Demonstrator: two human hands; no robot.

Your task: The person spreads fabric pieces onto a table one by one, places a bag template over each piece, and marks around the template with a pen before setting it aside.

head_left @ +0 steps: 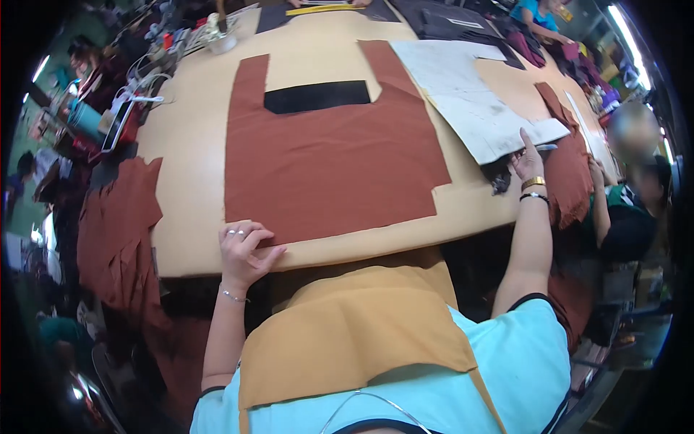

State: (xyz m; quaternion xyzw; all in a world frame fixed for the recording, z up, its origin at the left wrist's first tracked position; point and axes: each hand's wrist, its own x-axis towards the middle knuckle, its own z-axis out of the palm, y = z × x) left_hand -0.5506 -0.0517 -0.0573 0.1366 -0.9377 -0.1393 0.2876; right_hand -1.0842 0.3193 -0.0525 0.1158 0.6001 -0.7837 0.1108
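A rust-brown cut piece of fabric [332, 173] lies flat on the table, with two upright strips at its far side. A small black piece [316, 96] lies at the notch between the strips. At the fabric's near left corner, my left hand [249, 252] rests with bent fingers and the thumb apart, holding nothing. On the right, my right hand [528, 163] grips the near edge of a white card sheet [470, 94], one finger on top. A thin bluish-grey object [547, 147] sticks out beside this hand. Dark crumpled material [497, 176] shows under the sheet.
Rust fabric hangs over the table [188, 145] at left [119, 239] and right [567, 166]. A white cup [221, 43] stands at the far left near tools and cables. Dark folded cloth [452, 29] lies at the far right. Other people work around the table.
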